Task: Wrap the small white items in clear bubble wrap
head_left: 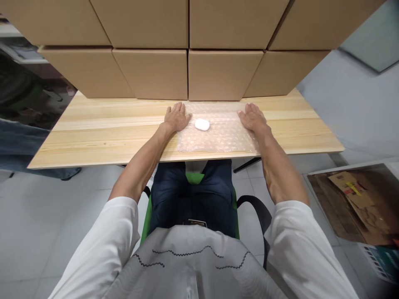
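Far left there's someone else's leg in blue jeans [18, 145] just past the end of the pale wood counter [102, 137], nothing to do with the hands. Moving in, the person's left arm runs bare from a white sleeve up and slightly inward, pretty much straight, and the left hand [176, 117] lies palm down with the fingers [178, 108] flat, loosely together and pointing away, holding nothing, just pressing on the left edge of a sheet of bubble wrap [224, 133]. Just beside that hand, a bit to its right and not quite touching it as far as I can see, sits a small white rounded case [202, 124], lying on the wrap's left half. The wrap itself is spread flat on the counter, near edge close to the counter's front edge. On the wrap's right edge is the right hand [253, 117], same deal: palm down, fingers flat and empty, arm reaching straight in from the right sleeve. Behind everything a wall of stacked cardboard boxes [218, 74] stands along the counter's back. Off right, on the floor, flattened cardboard scraps [352, 199].
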### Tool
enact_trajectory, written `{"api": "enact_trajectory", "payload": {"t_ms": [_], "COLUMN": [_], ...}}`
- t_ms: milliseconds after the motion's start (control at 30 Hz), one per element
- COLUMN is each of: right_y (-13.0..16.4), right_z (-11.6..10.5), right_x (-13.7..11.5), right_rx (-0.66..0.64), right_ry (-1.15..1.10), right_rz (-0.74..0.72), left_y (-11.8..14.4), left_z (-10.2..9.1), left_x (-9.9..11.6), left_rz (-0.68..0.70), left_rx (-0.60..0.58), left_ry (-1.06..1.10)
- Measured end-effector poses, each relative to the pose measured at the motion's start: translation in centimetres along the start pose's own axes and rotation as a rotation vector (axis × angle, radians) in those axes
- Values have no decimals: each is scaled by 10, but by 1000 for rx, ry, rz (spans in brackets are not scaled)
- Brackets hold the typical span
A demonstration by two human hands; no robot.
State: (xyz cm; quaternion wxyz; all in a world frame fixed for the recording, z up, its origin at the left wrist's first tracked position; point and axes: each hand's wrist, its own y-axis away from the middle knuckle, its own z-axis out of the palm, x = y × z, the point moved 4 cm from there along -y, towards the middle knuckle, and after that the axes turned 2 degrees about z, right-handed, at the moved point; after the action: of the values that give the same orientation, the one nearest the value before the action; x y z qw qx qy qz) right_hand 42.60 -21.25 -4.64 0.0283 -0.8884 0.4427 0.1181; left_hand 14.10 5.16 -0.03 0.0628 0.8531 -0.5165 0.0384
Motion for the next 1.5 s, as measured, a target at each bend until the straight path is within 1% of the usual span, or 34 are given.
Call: {"api": "enact_trajectory", "payload": {"t_ms": [133, 300, 500, 600, 667, 733, 800, 833, 900, 967, 1033, 1100, 1167, 1267, 1400, 1500], "right_y": [4, 12, 17, 22, 28, 35, 46, 52, 66, 80, 94, 106, 113, 117, 116, 116], "right_z": [-4, -8, -8, -12, -18, -25, -30, -30, -28, -22, -15, -8, -3, 0, -2, -3], "right_x": [-1, -5, -7, -7, -10, -20, -38, -49, -72, -93, -107, -113, -113, -105, -90, -77], "right_rx": [-23, -11, 29, 22, 38, 84, 119, 115, 80, 36, -4, -39, -70, -101, -80, -66], "right_ry": [38, 27, 5, 38, 46, 29, 3, -10, -31, -35, -17, 12, 35, 51, 46, 33], "right_rz": [31, 72, 81, 91, 93, 42, -62, -117, -213, -283, -327, -346, -337, -316, -312, -282], "left_y": [-1, -2, -4, -3, -1, 3, 11, 16, 28, 41, 52, 58, 60, 59, 57, 57], "left_z": [-1, 0, 0, -4, -9, -15, -19, -20, -20, -16, -9, -2, 7, 16, 18, 18], "left_x": [-5, -9, -12, -12, -12, -13, -14, -14, -13, -10, -4, 3, 9, 13, 12, 10], "left_rz": [-25, -23, -2, 4, 8, 17, 48, 74, 130, 191, 251, 305, 319, 301, 321, 315], "left_rx": [-28, -43, -24, -9, 29, 85, 124, 123, 71, -8, -59, -65, -65, -89, -116, -129], "left_ry": [-4, -17, -45, -57, -60, -37, 24, 68, 162, 218, 204, 145, 89, 31, 0, -4]}}
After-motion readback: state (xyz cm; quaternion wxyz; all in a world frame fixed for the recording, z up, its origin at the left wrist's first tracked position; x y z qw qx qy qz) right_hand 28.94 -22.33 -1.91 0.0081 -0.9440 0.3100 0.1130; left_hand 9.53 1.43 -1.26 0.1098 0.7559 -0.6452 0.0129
